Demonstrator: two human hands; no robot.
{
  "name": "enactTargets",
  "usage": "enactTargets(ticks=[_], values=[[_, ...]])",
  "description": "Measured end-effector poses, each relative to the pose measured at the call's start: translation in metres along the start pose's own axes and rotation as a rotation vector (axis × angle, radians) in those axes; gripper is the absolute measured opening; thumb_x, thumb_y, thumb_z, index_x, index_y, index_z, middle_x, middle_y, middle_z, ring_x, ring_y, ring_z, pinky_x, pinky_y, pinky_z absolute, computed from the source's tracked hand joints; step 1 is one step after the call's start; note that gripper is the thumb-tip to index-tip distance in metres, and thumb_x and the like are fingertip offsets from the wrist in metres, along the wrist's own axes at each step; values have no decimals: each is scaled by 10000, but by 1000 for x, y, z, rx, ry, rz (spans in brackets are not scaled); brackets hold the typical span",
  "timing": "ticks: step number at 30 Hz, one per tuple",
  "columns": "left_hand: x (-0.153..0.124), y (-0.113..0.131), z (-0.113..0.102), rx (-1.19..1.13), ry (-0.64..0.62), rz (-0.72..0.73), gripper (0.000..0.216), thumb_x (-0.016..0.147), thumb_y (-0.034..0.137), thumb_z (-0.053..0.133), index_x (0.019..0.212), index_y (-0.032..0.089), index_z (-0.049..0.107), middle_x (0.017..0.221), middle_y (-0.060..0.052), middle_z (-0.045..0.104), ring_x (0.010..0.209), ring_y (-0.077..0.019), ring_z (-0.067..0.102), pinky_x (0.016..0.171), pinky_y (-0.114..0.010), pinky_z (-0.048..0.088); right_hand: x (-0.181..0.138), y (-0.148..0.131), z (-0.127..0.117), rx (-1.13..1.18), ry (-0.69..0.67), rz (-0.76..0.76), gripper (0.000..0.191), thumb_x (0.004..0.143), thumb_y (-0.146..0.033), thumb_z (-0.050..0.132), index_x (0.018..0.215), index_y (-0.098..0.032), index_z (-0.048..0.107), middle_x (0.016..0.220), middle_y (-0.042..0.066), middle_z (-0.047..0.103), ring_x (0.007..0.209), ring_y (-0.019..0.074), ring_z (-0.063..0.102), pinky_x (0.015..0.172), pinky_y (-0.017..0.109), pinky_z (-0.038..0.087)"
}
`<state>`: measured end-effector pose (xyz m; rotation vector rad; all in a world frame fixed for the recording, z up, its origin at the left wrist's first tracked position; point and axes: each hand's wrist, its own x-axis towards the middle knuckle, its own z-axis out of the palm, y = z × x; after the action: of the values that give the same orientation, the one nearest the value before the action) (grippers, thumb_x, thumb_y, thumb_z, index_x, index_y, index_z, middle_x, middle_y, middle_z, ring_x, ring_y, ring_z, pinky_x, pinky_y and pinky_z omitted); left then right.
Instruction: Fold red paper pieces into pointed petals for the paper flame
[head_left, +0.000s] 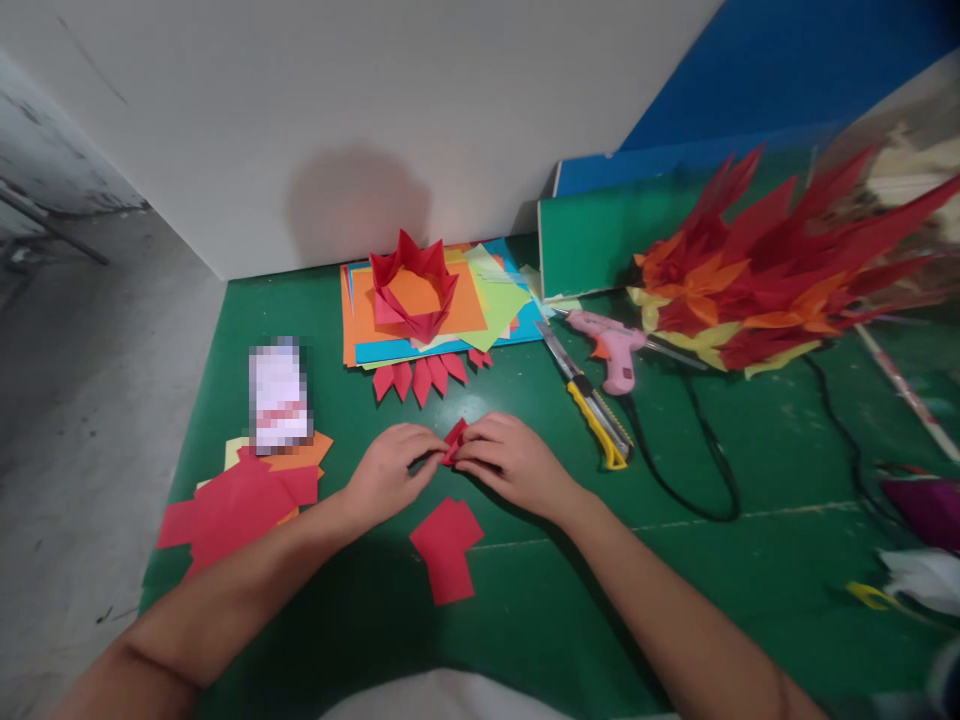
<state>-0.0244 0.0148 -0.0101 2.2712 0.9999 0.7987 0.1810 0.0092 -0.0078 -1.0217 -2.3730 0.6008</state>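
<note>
A small folded piece of red paper (pixel 455 438) is between my two hands, just above the green table (pixel 540 620). My left hand (pixel 394 465) pinches its left side with thumb and fingertips. From the other side my right hand (pixel 514 460) grips it, fingers bent over its edge. Just below lie a few overlapping red paper squares (pixel 448 550). Beyond my hands is a row of pointed red folded pieces (pixel 420 378), partly under a stack of coloured paper (pixel 472 300). A red crown-like paper ring (pixel 412 315) sits on that stack.
A blurred-out phone-like rectangle (pixel 279 395) lies at left, above loose red paper sheets (pixel 240 510). To the right are a yellow utility knife (pixel 589 405), a pink glue gun (pixel 619 345) with a black cord (pixel 675 505), and a large flame-shaped paper piece (pixel 757 270). A white panel (pixel 375 110) stands behind.
</note>
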Motion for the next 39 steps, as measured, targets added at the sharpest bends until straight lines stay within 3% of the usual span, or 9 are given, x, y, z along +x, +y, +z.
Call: enactTargets(ticks=[5, 12, 22, 26, 33, 39], values=[[0, 2, 0, -3, -10, -65, 152, 861, 163, 526, 986, 184, 610, 842, -30, 675, 762, -148, 621, 730, -290, 484, 2, -1, 2, 116, 18, 91, 102, 882, -224, 558, 834, -193, 642, 870, 55, 630, 834, 179, 544, 743, 327, 413], [0, 3, 1, 8, -20, -85, 197, 843, 144, 531, 1034, 173, 568, 771, -10, 619, 692, -137, 570, 684, -277, 467, 6, -5, 7, 107, 52, 194, 101, 832, -185, 580, 735, -183, 554, 774, 36, 598, 765, 176, 521, 698, 319, 390], [-1, 2, 3, 14, -26, -90, 194, 841, 160, 540, 1033, 182, 555, 770, -8, 600, 696, -142, 557, 678, -284, 460, 10, -9, 7, 97, 53, 224, 108, 785, -142, 593, 711, -188, 530, 755, 22, 585, 745, 168, 516, 686, 302, 382], [-1, 2, 3, 20, -23, -87, 207, 845, 158, 529, 1050, 184, 547, 773, -7, 600, 700, -143, 562, 694, -289, 464, 6, -4, 5, 109, 45, 161, 45, 827, -160, 583, 812, -196, 606, 809, 32, 618, 785, 173, 539, 718, 314, 399], [-1, 2, 1, 29, -38, -100, 133, 847, 156, 529, 974, 178, 561, 781, -13, 612, 703, -143, 558, 692, -285, 460, -4, 4, -6, 43, -41, -29, 198, 900, -199, 511, 973, -214, 694, 882, 73, 615, 850, 181, 543, 726, 320, 426], [-4, 4, -1, 210, -31, 85, 185, 901, 185, 448, 880, 179, 631, 780, -45, 578, 734, -159, 551, 651, -284, 437, -3, 1, -12, -3, -105, -61, 213, 903, -208, 502, 994, -208, 695, 903, 83, 617, 863, 183, 545, 737, 327, 435]])
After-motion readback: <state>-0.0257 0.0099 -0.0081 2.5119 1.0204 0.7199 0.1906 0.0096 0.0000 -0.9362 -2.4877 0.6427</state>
